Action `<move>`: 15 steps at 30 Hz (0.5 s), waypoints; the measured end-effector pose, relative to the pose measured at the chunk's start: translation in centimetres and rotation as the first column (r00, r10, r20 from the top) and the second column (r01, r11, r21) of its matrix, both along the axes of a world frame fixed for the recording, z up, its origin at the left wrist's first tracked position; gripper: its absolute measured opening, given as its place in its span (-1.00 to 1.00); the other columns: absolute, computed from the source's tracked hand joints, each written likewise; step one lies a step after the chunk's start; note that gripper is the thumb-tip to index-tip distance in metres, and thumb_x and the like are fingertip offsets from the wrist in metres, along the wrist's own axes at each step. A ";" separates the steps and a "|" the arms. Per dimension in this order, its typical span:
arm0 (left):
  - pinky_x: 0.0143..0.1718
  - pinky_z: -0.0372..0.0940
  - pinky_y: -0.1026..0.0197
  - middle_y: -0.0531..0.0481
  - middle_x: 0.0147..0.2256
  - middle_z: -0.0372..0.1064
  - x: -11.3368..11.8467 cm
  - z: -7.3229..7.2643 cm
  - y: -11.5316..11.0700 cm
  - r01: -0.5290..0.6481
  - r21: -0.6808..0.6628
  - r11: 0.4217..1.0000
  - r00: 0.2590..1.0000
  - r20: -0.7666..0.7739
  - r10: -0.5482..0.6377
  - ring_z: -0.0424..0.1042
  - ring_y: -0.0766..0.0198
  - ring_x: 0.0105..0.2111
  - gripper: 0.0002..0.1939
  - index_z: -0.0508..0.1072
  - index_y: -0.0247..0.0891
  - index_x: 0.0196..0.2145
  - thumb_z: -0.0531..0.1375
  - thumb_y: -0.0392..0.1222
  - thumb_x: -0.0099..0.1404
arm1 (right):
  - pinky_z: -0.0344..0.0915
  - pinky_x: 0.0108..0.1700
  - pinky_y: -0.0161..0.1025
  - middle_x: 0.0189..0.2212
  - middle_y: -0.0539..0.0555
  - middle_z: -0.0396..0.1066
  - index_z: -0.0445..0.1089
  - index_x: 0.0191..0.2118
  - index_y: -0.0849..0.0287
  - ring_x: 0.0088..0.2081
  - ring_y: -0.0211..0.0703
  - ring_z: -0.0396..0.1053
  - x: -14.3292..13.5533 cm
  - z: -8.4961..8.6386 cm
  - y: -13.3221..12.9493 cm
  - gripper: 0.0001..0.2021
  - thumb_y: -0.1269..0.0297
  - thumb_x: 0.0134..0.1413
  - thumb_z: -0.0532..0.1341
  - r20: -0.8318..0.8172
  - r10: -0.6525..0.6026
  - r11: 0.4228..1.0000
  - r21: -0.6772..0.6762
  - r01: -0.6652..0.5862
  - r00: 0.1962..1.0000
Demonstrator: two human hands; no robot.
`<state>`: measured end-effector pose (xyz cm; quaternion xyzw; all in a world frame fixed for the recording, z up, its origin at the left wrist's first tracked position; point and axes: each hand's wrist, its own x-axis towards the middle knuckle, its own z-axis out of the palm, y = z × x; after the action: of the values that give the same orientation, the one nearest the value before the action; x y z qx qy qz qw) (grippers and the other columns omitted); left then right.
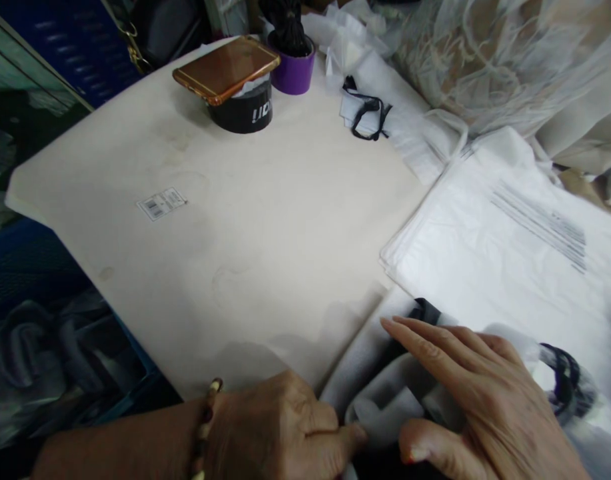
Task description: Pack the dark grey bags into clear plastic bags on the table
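At the near edge of the table, my left hand (278, 427) is closed, its fingers curled at the edge of a translucent frosted plastic bag (362, 347). Dark and grey folded material shows in and around the bag; I cannot make out its kind. My right hand (490, 393) lies over the bag with fingers stretched out and thumb apart. A black looped cord (565, 377) is beside the right hand, under clear plastic. The lower part of the bag runs out of view.
A stack of white printed bags (485, 220) lies on the right. Toward the back of the table (285, 220) are a phone (228, 67) on a black tape roll (245, 113), a purple cup (295, 70) and tags with black cord (370, 117). A barcode label (162, 203) lies left; a blue crate (135, 393) stands below.
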<state>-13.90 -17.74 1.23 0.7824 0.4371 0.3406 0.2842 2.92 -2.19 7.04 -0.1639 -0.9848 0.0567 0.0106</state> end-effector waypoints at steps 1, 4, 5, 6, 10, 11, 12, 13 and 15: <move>-0.66 0.06 0.19 0.02 -0.59 0.29 0.4 0.2 -0.1 -0.064 -0.007 0.998 0.998 -0.019 0.064 0.17 0.30 -0.67 -0.65 0.38 -0.48 -0.15 -0.14 -0.30 0.35 | 0.22 -0.24 0.01 -0.17 0.17 0.46 0.33 0.03 0.11 -0.28 0.04 0.39 0.0 -0.1 0.0 -0.31 -0.29 0.06 -0.15 0.001 -0.002 1.000 0.002 0.002 1.000; -0.63 0.07 0.25 0.07 -0.60 0.29 1.6 0.9 0.1 -0.224 -0.196 0.955 0.975 -0.056 0.217 0.19 0.33 -0.66 -0.81 0.45 -0.31 -0.34 0.03 -0.28 0.28 | 0.20 -0.25 -0.01 -0.16 0.16 0.46 0.33 0.02 0.14 -0.26 0.04 0.38 -0.2 -0.4 -0.2 -0.32 -0.28 0.07 -0.13 -0.001 -0.010 1.000 0.016 0.010 1.000; -0.63 0.03 0.27 0.10 -0.62 0.26 2.0 1.2 0.4 -0.274 -0.301 0.914 0.962 -0.067 0.266 0.19 0.34 -0.65 -0.87 0.43 -0.27 -0.46 0.11 -0.28 0.21 | 0.19 -0.26 -0.02 -0.16 0.15 0.46 0.33 0.02 0.15 -0.26 0.04 0.37 -0.2 -0.5 -0.3 -0.32 -0.28 0.06 -0.11 0.001 -0.011 1.000 0.019 0.011 1.000; -0.65 -0.01 0.30 0.12 -0.65 0.22 2.4 1.5 0.7 -0.328 -0.414 0.849 0.942 -0.077 0.326 0.17 0.36 -0.65 -0.86 0.39 -0.26 -0.56 0.17 -0.27 0.15 | 0.18 -0.28 -0.03 -0.14 0.14 0.46 0.32 0.03 0.16 -0.26 0.03 0.37 -0.3 -0.6 -0.3 -0.32 -0.28 0.05 -0.09 0.009 -0.014 1.000 0.021 0.013 1.000; -0.68 -0.12 0.34 0.17 -0.69 0.05 3.6 2.0 1.7 -0.338 -0.657 0.674 0.875 0.044 0.481 0.09 0.44 -0.67 -0.74 0.30 -0.27 -0.64 0.16 -0.24 0.17 | 0.16 -0.29 -0.06 -0.13 0.11 0.45 0.31 0.04 0.15 -0.26 0.00 0.34 -0.3 -0.7 -0.4 -0.35 -0.26 0.05 -0.03 0.026 -0.027 1.000 0.017 0.026 0.999; -0.66 -0.09 0.35 0.17 -0.68 0.04 3.7 2.0 1.6 -0.304 -0.623 0.721 0.874 0.118 0.470 0.08 0.45 -0.66 -0.72 0.30 -0.28 -0.64 0.13 -0.22 0.21 | 0.15 -0.28 -0.07 -0.13 0.11 0.45 0.31 0.03 0.16 -0.25 0.00 0.34 -0.3 -0.7 -0.4 -0.38 -0.23 0.07 -0.03 0.020 -0.033 0.999 0.021 0.032 0.999; -0.63 -0.05 0.35 0.15 -0.67 0.06 3.8 1.8 1.3 -0.295 -0.552 0.780 0.873 0.176 0.455 0.09 0.44 -0.64 -0.68 0.30 -0.28 -0.64 0.10 -0.20 0.26 | 0.14 -0.27 -0.07 -0.13 0.10 0.46 0.32 0.03 0.16 -0.25 0.00 0.34 -0.3 -0.7 -0.4 -0.41 -0.20 0.09 -0.02 0.010 -0.039 0.999 0.025 0.039 0.999; -0.58 0.01 0.36 0.13 -0.65 0.11 3.7 1.7 0.8 -0.293 -0.466 0.835 0.881 0.207 0.425 0.13 0.43 -0.61 -0.66 0.31 -0.29 -0.62 0.06 -0.17 0.30 | 0.14 -0.26 -0.07 -0.14 0.09 0.46 0.32 0.02 0.15 -0.25 -0.01 0.34 -0.3 -0.8 -0.4 -0.45 -0.16 0.12 -0.01 0.004 -0.047 0.998 0.029 0.047 0.999; -0.50 0.08 0.36 0.05 -0.58 0.24 3.5 1.3 -0.2 -0.332 -0.353 0.874 0.892 0.183 0.413 0.22 0.38 -0.54 -0.65 0.39 -0.29 -0.52 -0.01 -0.12 0.35 | 0.12 -0.23 -0.08 -0.13 0.06 0.46 0.33 0.00 0.12 -0.23 -0.04 0.33 -0.3 -0.9 -0.4 -0.57 -0.03 0.18 0.00 0.005 -0.063 0.998 0.027 0.063 0.998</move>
<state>-10.39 -17.99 2.53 0.5777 0.5892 0.4123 0.3862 2.66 -2.60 6.18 -0.1947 -0.9799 0.0424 0.0115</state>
